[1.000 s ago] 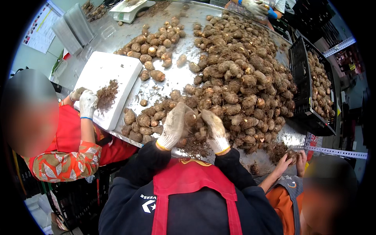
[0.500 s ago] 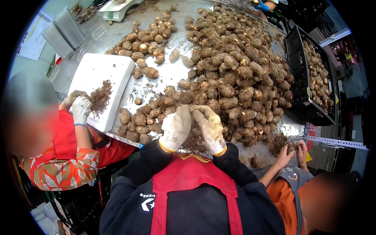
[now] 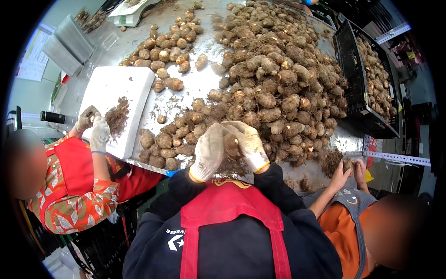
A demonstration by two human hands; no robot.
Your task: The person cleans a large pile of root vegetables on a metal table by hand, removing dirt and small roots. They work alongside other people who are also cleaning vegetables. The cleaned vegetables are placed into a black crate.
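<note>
Gloved in dirty white knit, my left hand (image 3: 208,152) and my right hand (image 3: 248,143) come together over the near edge of the metal table. Their fingers close around a brown taro corm (image 3: 231,145), which is partly hidden between the palms. Beyond them rises a big heap of hairy, soil-covered taro corms (image 3: 283,88). A smaller group of rounded taro corms (image 3: 163,142) lies just left of my left hand. Dark root fibres and soil (image 3: 232,168) are scattered below my hands.
At left, a gloved co-worker (image 3: 79,181) works by a white foam board (image 3: 116,79) with root scraps. Cleaner corms (image 3: 174,46) lie beyond it, near a scale (image 3: 132,13). A black crate (image 3: 355,93) of corms stands at right, near another person's bare hands (image 3: 346,174).
My hands have turned slightly, and the corm between them now shows more. The co-worker at left leans back a little. The whole view has shifted slightly.
</note>
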